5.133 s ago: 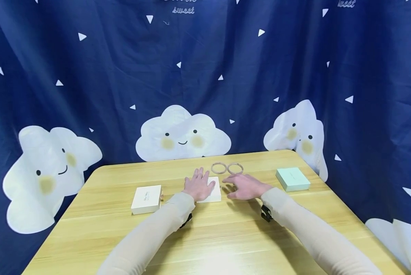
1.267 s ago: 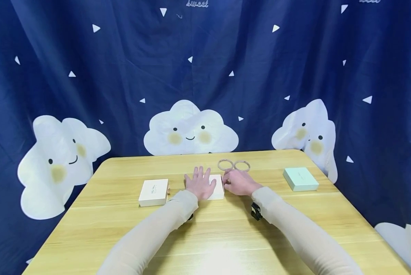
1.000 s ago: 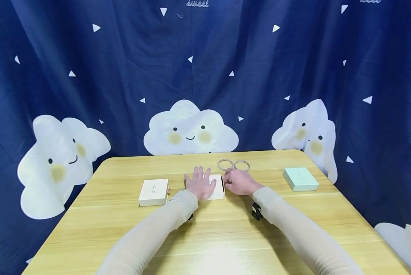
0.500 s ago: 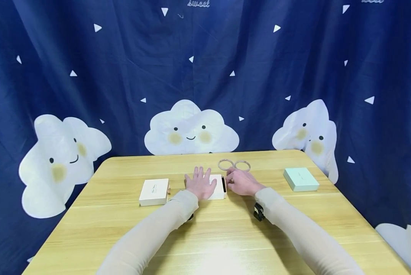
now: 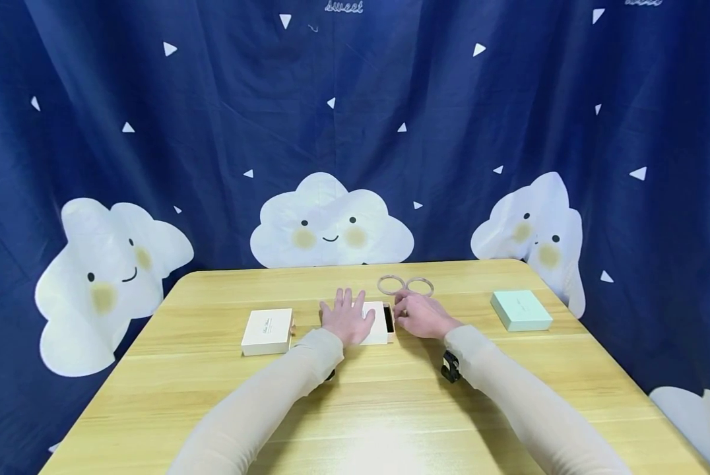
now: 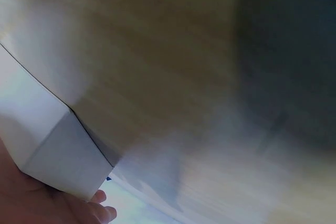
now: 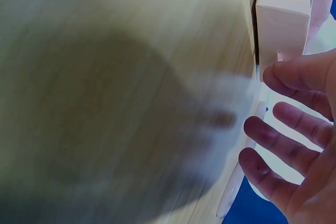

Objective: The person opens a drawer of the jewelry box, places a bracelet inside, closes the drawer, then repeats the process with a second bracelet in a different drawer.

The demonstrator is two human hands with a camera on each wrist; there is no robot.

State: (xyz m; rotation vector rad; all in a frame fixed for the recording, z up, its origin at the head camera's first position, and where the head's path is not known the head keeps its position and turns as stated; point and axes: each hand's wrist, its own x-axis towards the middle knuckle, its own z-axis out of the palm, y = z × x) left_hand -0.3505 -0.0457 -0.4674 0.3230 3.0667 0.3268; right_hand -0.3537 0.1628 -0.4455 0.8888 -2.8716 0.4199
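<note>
the word "sweet" stands in pale stitched script on the blue curtain (image 5: 355, 99), at its top edge straight above the middle cloud face (image 5: 331, 224). the white box (image 5: 267, 331) left of that cloud bears a small line of print, too small to read.

The table (image 5: 355, 409) is viewed from above and behind by the head camera; the white box (image 5: 371, 323) is shared, seen close by both wrist cameras (image 6: 47, 145) (image 7: 281, 22).
</note>
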